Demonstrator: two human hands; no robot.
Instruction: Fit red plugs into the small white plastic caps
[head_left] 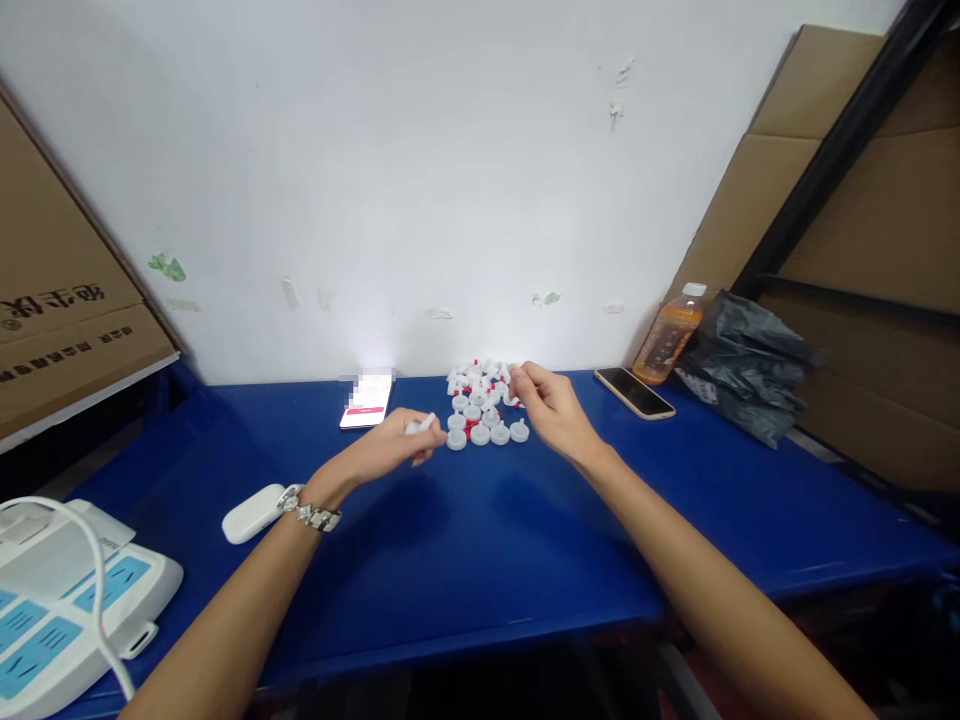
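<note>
A: What is the left hand (394, 448) doing?

B: It pinches a small white piece (421, 424) between thumb and fingertips, holding it just left of the pile of white caps (484, 405). The wrist, with a metal watch (309, 511), rests low over the blue worktop (480, 540), probably to steady the pinch.

A: And the right hand (551, 405)?

B: It is at the far right edge of the pile, fingers curled together on one of the caps. I cannot tell whether the cap is lifted or only touched.

A: How do the caps lie?

B: The near ones sit in a rough row, flat on the worktop, with red bits showing between them. The far ones are heaped loosely near the wall. A row would keep sorted pieces apart from the heap, I judge.

A: Anything else about?

B: A lit phone (367, 400) lies left of the pile, a dark phone (634, 392) to the right, then a bottle of orange drink (670, 335) and grey bags (746, 365). A white case (251, 513) lies near the left wrist, all pushed aside from the middle.
</note>
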